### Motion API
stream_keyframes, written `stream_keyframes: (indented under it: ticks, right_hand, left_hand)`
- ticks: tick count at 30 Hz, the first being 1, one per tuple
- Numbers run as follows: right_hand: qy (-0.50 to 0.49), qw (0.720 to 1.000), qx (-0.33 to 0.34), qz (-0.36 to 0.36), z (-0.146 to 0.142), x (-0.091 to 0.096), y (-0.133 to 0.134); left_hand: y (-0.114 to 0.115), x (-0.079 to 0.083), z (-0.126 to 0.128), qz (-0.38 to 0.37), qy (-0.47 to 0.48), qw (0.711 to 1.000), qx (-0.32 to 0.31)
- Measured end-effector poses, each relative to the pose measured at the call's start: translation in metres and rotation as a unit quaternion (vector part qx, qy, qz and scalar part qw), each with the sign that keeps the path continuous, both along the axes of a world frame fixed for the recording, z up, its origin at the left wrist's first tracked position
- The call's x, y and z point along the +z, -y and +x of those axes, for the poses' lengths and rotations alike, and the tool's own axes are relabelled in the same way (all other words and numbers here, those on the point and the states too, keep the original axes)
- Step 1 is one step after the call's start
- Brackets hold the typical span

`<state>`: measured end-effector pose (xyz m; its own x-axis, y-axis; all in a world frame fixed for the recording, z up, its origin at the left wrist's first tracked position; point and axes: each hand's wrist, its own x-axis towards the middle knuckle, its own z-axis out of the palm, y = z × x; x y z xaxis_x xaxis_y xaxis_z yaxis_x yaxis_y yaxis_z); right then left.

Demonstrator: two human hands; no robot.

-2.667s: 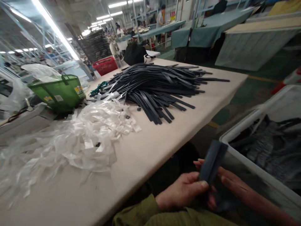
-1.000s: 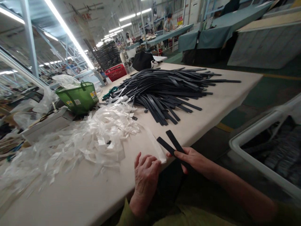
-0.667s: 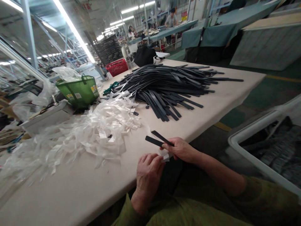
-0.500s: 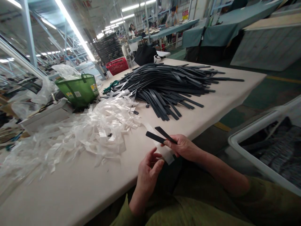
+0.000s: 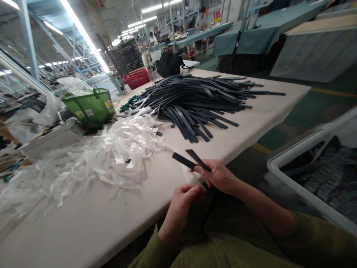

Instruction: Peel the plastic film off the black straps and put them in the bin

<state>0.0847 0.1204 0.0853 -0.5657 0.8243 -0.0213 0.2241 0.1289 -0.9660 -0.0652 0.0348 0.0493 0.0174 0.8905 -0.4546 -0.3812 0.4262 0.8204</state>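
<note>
Two black strips (image 5: pixel 187 160) are pinched in the closed right hand (image 5: pixel 220 178), just above the near edge of the worktop (image 5: pixel 251 123). The left hand (image 5: pixel 186 194) is curled just below them; whether anything is gripped in it cannot be told.

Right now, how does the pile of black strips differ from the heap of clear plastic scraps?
The black strips are long, dark and fanned out straight; the clear plastic scraps are pale, crumpled and tangled. The strips lie farther away, the scraps nearer and leftward. Both rest on the table.
</note>
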Motion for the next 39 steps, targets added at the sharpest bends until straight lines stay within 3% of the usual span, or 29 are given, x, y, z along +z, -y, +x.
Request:
stream_keyframes:
  ticks: [4,8,13,20,26,30,32,34,36,39]
  right_hand:
    - [0.028,0.997,-0.070,-0.004,0.032,-0.008,0.019]
    - [0.069,0.993,-0.087,0.042,0.060,-0.022,0.053]
    - [0.116,0.988,-0.046,0.092,0.073,-0.038,0.080]
    - [0.153,0.980,-0.052,0.112,0.065,-0.042,0.079]
    - [0.111,0.992,-0.051,0.006,0.058,-0.044,0.075]
    - [0.092,0.983,-0.026,-0.158,0.098,-0.068,0.095]
    - [0.110,0.965,-0.050,-0.234,0.119,-0.083,0.107]
    - [0.127,0.945,-0.081,-0.291,0.128,-0.092,0.113]
    - [0.132,0.941,-0.103,-0.295,0.122,-0.090,0.112]
    - [0.122,0.962,-0.106,-0.219,0.102,-0.081,0.101]
  left_hand:
    - [-0.005,-0.004,0.007,-0.032,0.116,0.989,0.088]
    - [-0.009,-0.010,0.014,-0.044,0.186,0.971,0.145]
    - [-0.011,-0.016,0.025,-0.045,0.241,0.958,0.150]
    - [-0.012,-0.014,0.032,-0.051,0.221,0.964,0.139]
    - [-0.003,-0.020,0.047,-0.034,0.186,0.979,0.074]
    - [-0.004,-0.029,0.048,-0.019,0.149,0.982,0.111]
    - [-0.005,-0.034,0.047,-0.023,0.138,0.982,0.123]
    - [-0.003,-0.040,0.050,-0.040,0.136,0.985,0.097]
    - [0.002,-0.045,0.058,-0.057,0.129,0.988,0.056]
    - [0.009,-0.051,0.071,-0.054,0.128,0.990,-0.011]
